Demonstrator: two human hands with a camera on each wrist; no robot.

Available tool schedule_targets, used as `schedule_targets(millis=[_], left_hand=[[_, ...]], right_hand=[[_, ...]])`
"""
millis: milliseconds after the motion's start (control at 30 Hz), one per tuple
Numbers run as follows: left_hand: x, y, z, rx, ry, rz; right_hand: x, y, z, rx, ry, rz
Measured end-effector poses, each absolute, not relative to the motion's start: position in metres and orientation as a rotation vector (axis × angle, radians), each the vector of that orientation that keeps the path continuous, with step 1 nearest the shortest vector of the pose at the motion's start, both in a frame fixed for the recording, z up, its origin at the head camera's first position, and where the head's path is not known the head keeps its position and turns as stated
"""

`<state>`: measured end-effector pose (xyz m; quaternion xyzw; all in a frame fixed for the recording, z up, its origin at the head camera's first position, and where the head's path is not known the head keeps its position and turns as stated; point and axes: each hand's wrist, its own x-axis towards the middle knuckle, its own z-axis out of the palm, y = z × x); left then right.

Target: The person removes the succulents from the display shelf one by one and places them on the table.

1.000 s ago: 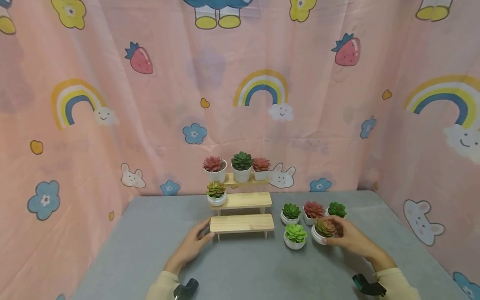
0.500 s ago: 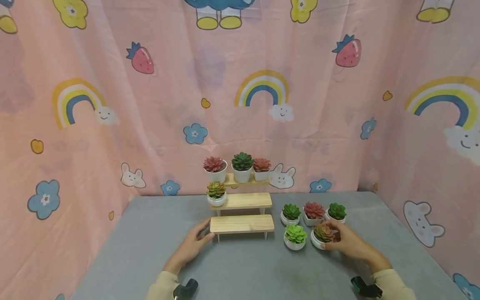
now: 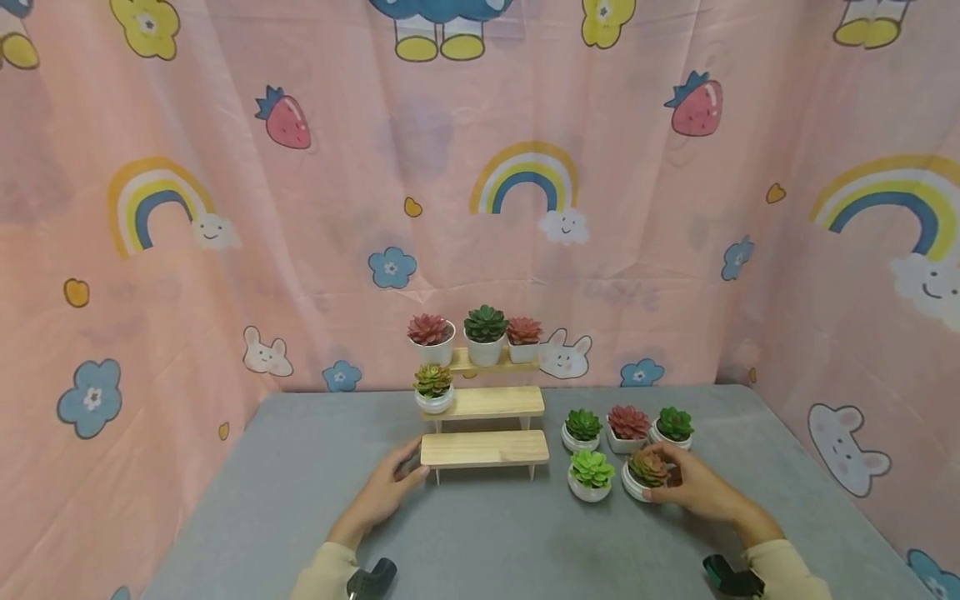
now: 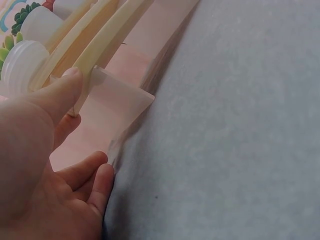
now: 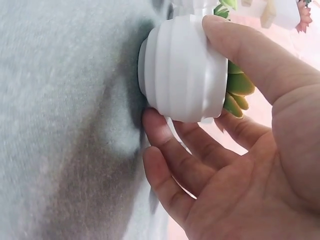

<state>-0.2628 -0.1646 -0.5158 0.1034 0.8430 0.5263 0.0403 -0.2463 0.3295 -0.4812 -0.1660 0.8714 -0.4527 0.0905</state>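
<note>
My right hand (image 3: 697, 487) holds a small potted succulent (image 3: 647, 471) with reddish-green leaves, thumb on one side and fingers on the other. In the right wrist view its ribbed white pot (image 5: 185, 70) sits right at the grey tabletop. My left hand (image 3: 386, 490) pinches the left end of the lowest tier of a wooden step stand (image 3: 483, 448), thumb (image 4: 67, 87) against the board edge. On the top tier stand a pink succulent (image 3: 431, 331), a dark green succulent (image 3: 486, 325) and a smaller pink one (image 3: 523, 331). A yellow-green succulent (image 3: 433, 382) stands at the middle tier's left end.
Close to the right hand stand a light green succulent (image 3: 592, 471), a green succulent (image 3: 582, 425), a red succulent (image 3: 628, 423) and another green one (image 3: 674, 423). The grey table (image 3: 300, 467) ends at a pink printed curtain (image 3: 337, 208).
My right hand has shifted the potted succulent slightly toward me, then stayed almost still over the last half second. The left hand keeps its place at the stand.
</note>
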Motion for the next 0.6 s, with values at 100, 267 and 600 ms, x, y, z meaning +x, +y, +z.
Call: schedule_targets(millis=[100, 267, 600], left_hand=[[-0.262, -0.165, -0.516, 0.318, 2.579, 1.611], [-0.262, -0.165, -0.515, 0.321, 2.579, 1.62], [-0.26, -0.165, -0.513, 0.312, 2.578, 1.619]], right_hand=[[-0.245, 0.328, -0.482, -0.477, 2.595, -1.347], [-0.247, 0.327, -0.48, -0.451, 2.595, -1.336], [-0.241, 0.328, -0.471, -0.49, 2.541, -1.33]])
